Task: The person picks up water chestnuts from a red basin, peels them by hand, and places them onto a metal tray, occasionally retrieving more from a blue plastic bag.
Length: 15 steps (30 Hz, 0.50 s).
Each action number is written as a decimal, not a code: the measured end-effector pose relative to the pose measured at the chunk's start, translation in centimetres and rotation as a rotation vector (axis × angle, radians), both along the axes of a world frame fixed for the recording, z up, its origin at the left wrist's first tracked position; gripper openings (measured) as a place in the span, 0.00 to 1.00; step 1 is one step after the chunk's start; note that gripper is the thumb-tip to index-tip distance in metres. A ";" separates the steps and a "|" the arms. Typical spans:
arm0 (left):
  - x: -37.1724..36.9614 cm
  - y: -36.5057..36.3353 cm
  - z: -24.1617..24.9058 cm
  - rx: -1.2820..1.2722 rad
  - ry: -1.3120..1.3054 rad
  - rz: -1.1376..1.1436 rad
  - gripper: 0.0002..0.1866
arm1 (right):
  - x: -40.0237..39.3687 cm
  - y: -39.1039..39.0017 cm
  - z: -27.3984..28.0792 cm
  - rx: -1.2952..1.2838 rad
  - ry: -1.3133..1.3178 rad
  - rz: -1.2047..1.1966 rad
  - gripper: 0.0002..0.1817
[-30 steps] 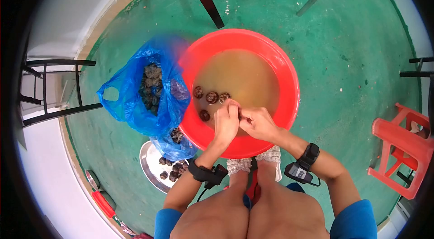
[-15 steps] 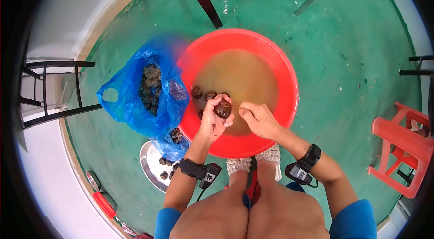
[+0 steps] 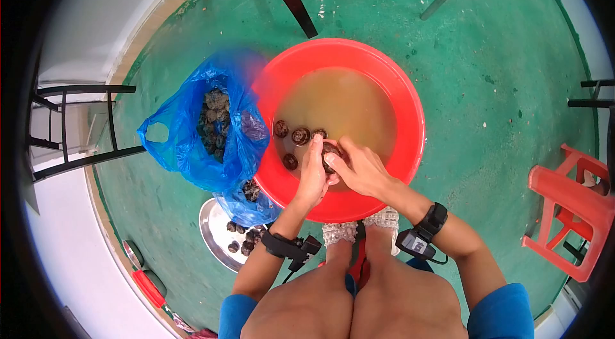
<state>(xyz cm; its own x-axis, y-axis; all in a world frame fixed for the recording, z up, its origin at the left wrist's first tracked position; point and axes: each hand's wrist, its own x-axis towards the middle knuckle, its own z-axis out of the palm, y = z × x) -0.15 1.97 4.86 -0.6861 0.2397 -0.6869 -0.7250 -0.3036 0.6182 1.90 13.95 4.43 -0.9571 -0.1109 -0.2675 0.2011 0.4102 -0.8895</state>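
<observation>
Dark ball point(image 3: 331, 158) sits between two cupped hands point(image 3: 314, 175).

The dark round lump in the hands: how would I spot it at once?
Find the big red basin on the green floor. Over its near part, the left hand and right hand cup a dark brown round lump. Similar lumps sit in the cloudy water; this one alone is held.
</observation>
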 end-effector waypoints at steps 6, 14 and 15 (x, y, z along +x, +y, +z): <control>0.3 0.0 -0.2 -0.072 0.010 0.031 0.14 | 0.5 -0.9 -0.3 -0.050 -0.034 -0.015 0.21; 0.9 0.5 -0.1 -0.045 -0.036 0.066 0.16 | 1.4 -0.9 -2.0 -0.031 0.041 -0.058 0.17; 0.8 0.3 -0.2 -0.039 -0.017 0.061 0.16 | 1.2 -0.8 -1.8 -0.053 0.071 -0.065 0.17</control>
<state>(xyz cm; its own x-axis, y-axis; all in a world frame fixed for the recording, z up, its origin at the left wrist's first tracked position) 0.70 2.30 4.63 -0.6867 0.1712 -0.7065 -0.7165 -0.3235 0.6181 3.06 13.19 2.61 -0.9792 -0.0599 -0.1938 0.1612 0.3503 -0.9227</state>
